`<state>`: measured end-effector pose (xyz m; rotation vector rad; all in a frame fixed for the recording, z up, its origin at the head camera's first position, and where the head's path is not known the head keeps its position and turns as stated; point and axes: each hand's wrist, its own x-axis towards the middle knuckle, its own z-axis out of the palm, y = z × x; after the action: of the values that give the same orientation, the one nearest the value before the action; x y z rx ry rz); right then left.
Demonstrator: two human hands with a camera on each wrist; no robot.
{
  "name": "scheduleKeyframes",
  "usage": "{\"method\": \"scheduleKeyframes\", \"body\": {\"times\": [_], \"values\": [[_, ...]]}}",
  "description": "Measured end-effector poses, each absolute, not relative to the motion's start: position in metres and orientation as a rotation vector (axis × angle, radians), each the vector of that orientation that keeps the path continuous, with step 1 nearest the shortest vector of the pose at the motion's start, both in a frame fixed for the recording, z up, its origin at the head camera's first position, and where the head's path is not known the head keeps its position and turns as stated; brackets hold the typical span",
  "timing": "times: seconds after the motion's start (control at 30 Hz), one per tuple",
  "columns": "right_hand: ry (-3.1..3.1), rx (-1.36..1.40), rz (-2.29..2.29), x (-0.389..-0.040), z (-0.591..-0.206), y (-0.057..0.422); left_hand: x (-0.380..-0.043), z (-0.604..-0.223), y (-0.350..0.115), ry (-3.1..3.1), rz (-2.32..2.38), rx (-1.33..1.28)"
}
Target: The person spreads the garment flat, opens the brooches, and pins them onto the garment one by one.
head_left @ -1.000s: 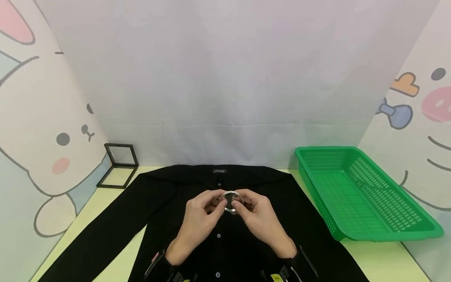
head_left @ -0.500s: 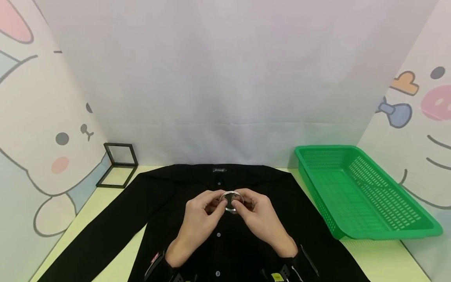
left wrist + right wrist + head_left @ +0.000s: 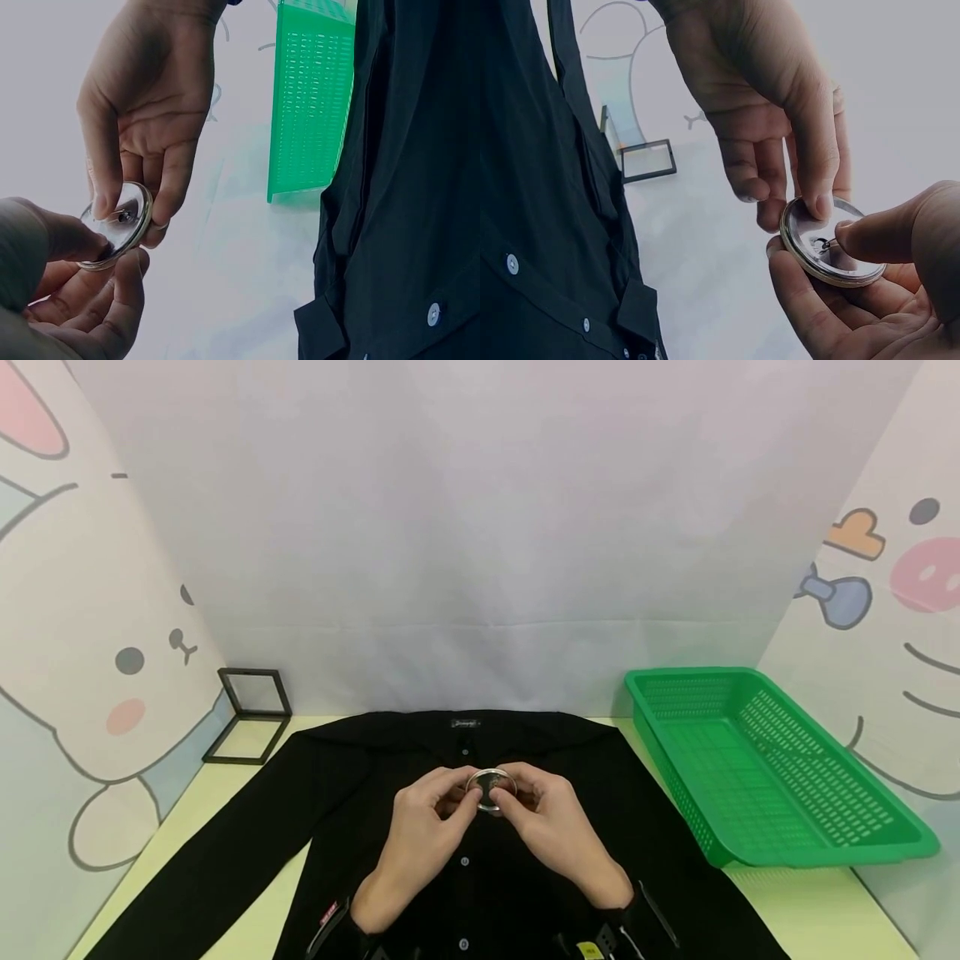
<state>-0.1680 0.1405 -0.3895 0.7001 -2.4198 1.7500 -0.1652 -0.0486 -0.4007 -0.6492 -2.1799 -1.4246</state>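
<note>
Both hands hold a round, silver-rimmed pin badge [image 3: 491,775] over the middle of a black button-up shirt [image 3: 465,893] spread face up. My left hand [image 3: 422,827] grips its left side between thumb and fingers, and my right hand [image 3: 561,831] grips the right side the same way. The right wrist view shows the shiny metal back of the badge [image 3: 810,251] turned up, with the right thumb at the pin near its centre. There the left thumb presses on the upper part of the back, near the rim. The badge's front is hidden from every view.
A green perforated basket [image 3: 832,853] stands at the right, beside the shirt. At the back left is a black hinged frame [image 3: 281,727] with clear panes, propped open. The pale yellow table [image 3: 817,910] meets a white cloth backdrop [image 3: 480,568] behind.
Both hands and the badge keep nearly the same place and grip. The head view has shifted very slightly.
</note>
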Motion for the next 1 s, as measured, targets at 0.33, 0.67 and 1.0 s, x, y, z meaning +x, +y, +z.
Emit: {"method": "scheduleKeyframes", "body": {"times": [0.33,0.67,1.0], "values": [[-2.418,0.771,1.694,-0.1669,-0.389,0.1388,-0.1651,-0.4034,-0.0481,-2.234,-1.416,-0.691],[-2.395,0.729,1.622,-0.166,-0.3891,0.1352,-0.1653,-0.4058,-0.0503,-2.222,-1.358,-0.698],[-2.392,0.608,1.645,-0.1636,-0.3918,0.1326,-0.1637,-0.407,-0.0496,-2.218,-1.374,-0.7]]}}
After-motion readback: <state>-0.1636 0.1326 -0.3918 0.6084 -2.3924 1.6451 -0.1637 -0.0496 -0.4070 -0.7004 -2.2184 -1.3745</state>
